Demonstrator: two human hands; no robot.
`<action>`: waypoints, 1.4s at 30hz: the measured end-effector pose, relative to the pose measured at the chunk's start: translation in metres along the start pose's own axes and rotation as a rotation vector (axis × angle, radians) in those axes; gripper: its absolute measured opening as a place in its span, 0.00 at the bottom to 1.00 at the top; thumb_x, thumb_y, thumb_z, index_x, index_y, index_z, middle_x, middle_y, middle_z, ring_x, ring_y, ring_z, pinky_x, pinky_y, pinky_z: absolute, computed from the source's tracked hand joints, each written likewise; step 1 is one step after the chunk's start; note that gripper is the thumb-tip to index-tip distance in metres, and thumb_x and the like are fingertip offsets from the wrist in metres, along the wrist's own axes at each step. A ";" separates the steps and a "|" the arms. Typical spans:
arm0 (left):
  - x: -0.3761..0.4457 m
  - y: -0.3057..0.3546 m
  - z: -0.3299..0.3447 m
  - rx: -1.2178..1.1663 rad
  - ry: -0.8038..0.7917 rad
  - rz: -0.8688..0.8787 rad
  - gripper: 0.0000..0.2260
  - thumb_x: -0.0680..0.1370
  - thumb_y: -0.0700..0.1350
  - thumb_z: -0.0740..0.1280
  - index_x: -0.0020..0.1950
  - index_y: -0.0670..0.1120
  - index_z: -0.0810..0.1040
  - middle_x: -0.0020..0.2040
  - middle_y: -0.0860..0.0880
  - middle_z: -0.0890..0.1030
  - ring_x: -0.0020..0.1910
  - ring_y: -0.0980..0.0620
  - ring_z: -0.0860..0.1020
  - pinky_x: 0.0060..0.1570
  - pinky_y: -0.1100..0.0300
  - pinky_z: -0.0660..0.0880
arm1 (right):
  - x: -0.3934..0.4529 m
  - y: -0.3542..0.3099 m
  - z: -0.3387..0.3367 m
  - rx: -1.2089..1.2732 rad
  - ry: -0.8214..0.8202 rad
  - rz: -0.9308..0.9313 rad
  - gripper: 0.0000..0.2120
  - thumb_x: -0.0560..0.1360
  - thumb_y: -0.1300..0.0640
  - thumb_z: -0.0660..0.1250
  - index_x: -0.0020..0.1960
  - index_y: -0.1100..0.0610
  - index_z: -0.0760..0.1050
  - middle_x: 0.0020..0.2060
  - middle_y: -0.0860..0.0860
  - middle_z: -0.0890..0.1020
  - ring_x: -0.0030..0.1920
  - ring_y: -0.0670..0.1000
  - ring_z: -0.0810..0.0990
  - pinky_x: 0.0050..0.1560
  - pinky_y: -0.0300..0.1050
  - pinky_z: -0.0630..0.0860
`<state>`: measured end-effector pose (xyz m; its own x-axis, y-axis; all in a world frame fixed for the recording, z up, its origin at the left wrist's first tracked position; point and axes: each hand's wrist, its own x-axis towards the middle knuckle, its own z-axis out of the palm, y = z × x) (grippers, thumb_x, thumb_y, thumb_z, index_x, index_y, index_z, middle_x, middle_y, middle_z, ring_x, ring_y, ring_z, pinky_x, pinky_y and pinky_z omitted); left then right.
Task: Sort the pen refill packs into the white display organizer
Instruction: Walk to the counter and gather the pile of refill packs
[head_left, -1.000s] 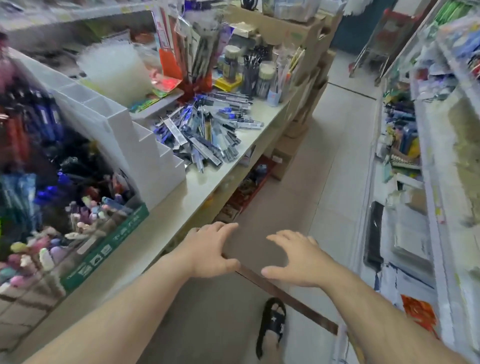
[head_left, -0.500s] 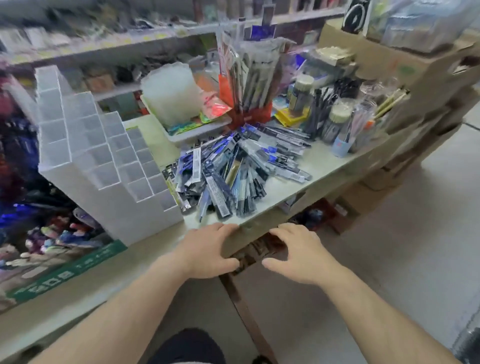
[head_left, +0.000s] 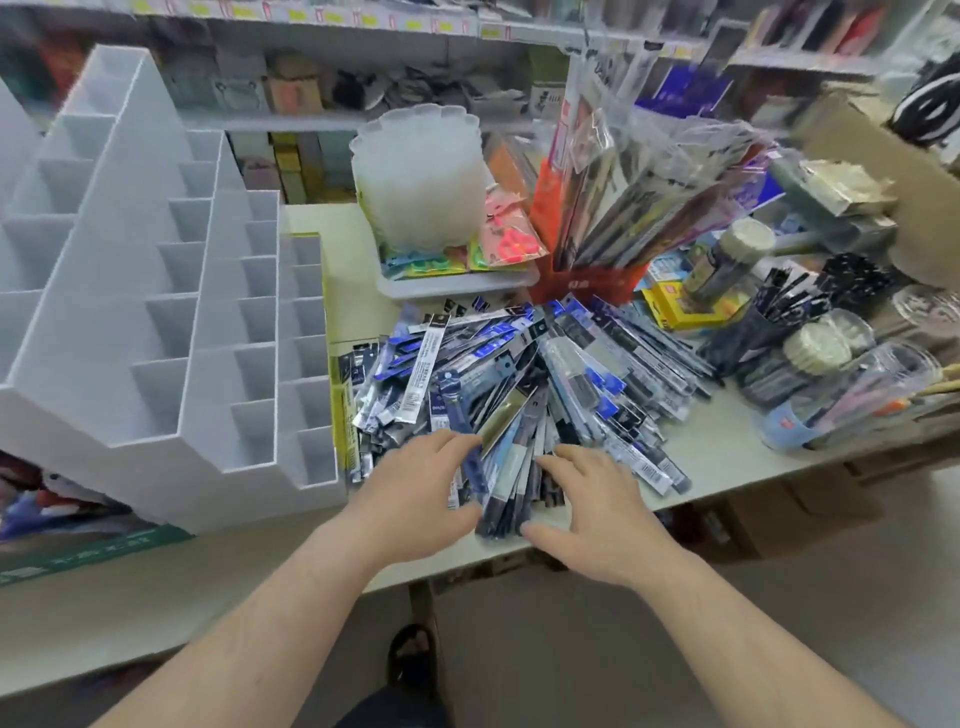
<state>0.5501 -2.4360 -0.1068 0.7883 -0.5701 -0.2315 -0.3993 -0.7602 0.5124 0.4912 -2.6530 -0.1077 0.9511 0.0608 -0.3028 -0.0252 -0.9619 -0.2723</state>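
Head view, and I start at the far left: the white display organizer stands on the counter, a stepped block of open square cells rising toward the back, every cell I can see into showing bare white walls. Just right of its lowest step lies the heap of pen refill packs, long thin sleeves fanned out flat, mostly clear plastic with blue, black and silver print, one white strip with a barcode lying across the top left. The left hand sits over the near left edge of that heap, fingers spread and lightly bent, fingertips touching the packs; I cannot tell whether anything is actually gripped. Across a narrow gap, the right hand mirrors it on the near right edge, fingers splayed, thumb out toward the left hand, resting on the sleeves. Behind the heap, a frosted plastic tub stands in a white tray, then a red holder stuffed with upright packets, and jars of pens at the far right.
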 end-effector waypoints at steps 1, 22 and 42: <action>0.008 -0.001 0.000 -0.007 0.008 -0.013 0.32 0.78 0.53 0.65 0.79 0.53 0.58 0.76 0.54 0.65 0.74 0.53 0.63 0.72 0.55 0.62 | 0.010 0.004 -0.003 -0.019 -0.003 -0.006 0.37 0.74 0.35 0.63 0.79 0.46 0.58 0.77 0.48 0.60 0.77 0.50 0.54 0.77 0.53 0.51; 0.129 0.019 -0.005 0.073 0.311 -0.700 0.38 0.72 0.60 0.69 0.78 0.51 0.60 0.79 0.45 0.58 0.77 0.43 0.56 0.74 0.47 0.55 | 0.116 0.101 -0.037 -0.094 -0.131 -0.361 0.37 0.76 0.34 0.61 0.80 0.42 0.52 0.81 0.49 0.49 0.80 0.53 0.46 0.77 0.53 0.44; 0.150 -0.047 -0.024 0.134 0.110 -0.611 0.37 0.70 0.62 0.70 0.74 0.52 0.63 0.69 0.45 0.69 0.69 0.42 0.68 0.66 0.45 0.69 | 0.161 0.105 -0.054 -0.351 -0.056 -0.046 0.37 0.74 0.40 0.61 0.79 0.37 0.50 0.81 0.53 0.38 0.80 0.56 0.35 0.78 0.61 0.39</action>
<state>0.6985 -2.4781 -0.1455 0.9329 0.0091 -0.3600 0.0885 -0.9748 0.2049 0.6582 -2.7585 -0.1356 0.9302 0.1113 -0.3499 0.1338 -0.9902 0.0407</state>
